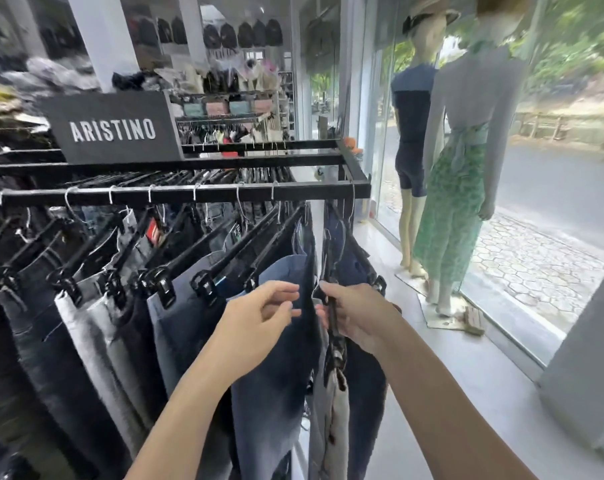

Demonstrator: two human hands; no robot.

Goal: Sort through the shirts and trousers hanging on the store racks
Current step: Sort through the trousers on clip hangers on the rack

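Note:
Several pairs of jeans and trousers hang on black clip hangers from a black rack rail (175,195). A dark blue pair of jeans (276,375) hangs near the rail's right end. My left hand (259,317) hovers just in front of its waistband, fingers apart, holding nothing. My right hand (356,317) is closed around the black clip hanger (332,317) of the last pair on the right, dark jeans (364,393) with a pale garment (335,420) beside them. Grey jeans (96,341) hang further left.
A black sign (111,129) reading ARISTINO stands on top of the rack. Two dressed mannequins (456,174) stand by the shop window at the right on a pale floor (466,393). Shelves of bags and clothes (224,81) fill the back.

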